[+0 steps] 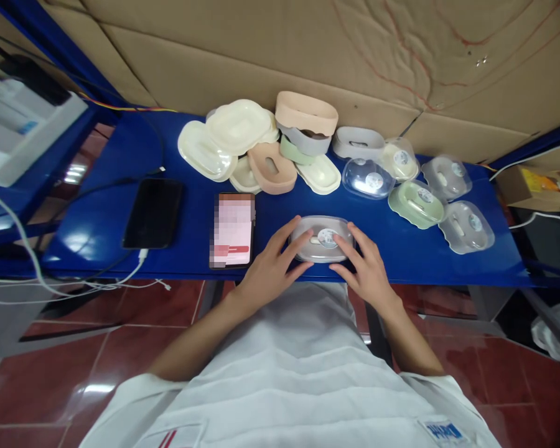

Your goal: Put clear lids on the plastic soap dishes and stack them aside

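Note:
A grey oval soap box (325, 249) with a clear lid and a round sticker lies at the front of the blue table. My left hand (280, 258) grips its left end, thumb at the near edge and fingers on the lid. Around the right end, my right hand (364, 261) holds it the same way, one fingertip by the sticker. Further right are several lidded soap boxes, among them a green soap box (416, 204) and a grey soap box (466, 227). A clear lid (368, 179) with a sticker rests behind my right hand.
Cream trays (239, 126) and a peach soap dish base (307, 113) are piled at the back against the cardboard (224, 56). A lit phone (233, 230) lies left of my left hand. A dark phone (153, 213) with a white cable (137, 267) is further left.

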Available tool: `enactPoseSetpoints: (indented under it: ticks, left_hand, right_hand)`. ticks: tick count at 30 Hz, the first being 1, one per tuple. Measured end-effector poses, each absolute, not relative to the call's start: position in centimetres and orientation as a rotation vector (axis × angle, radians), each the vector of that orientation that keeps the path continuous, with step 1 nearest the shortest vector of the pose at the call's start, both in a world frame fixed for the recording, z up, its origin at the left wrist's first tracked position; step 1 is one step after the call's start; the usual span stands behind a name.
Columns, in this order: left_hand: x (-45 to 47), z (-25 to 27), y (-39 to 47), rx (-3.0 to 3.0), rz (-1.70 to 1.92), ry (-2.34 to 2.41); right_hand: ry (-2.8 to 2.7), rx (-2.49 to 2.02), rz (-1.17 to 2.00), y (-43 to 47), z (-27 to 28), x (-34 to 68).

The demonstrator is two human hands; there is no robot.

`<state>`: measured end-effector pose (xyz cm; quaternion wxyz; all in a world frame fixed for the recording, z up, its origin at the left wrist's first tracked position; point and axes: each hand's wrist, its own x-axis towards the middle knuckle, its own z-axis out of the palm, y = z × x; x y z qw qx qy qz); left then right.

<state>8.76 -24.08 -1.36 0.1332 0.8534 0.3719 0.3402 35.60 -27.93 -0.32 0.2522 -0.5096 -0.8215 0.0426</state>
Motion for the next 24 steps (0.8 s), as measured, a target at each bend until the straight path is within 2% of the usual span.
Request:
enactPoseSetpoints:
  ticks: [14, 17, 21, 24]
  left_hand:
    - [8.7, -1.9, -23.8, 2.417, 1.047, 1.046]
    - [8.7, -1.9, -24.0, 2.410, 1.034, 1.031]
    - [8.7, -1.8, -24.0, 2.405, 1.017, 1.043]
    - [8.6, -1.8, -24.1, 2.427, 1.013, 1.018]
  right_hand:
    - [-2.333, -1.345, 0.083, -27.6, -0.5, 36.1]
    - [-2.332, -1.367, 0.181, -27.1, 0.4, 37.9]
    - [-2.175, -1.483, 0.080, -25.8, 1.9, 40.2]
    - [-2.328, -1.382, 0.265, -25.5, 2.2, 39.3]
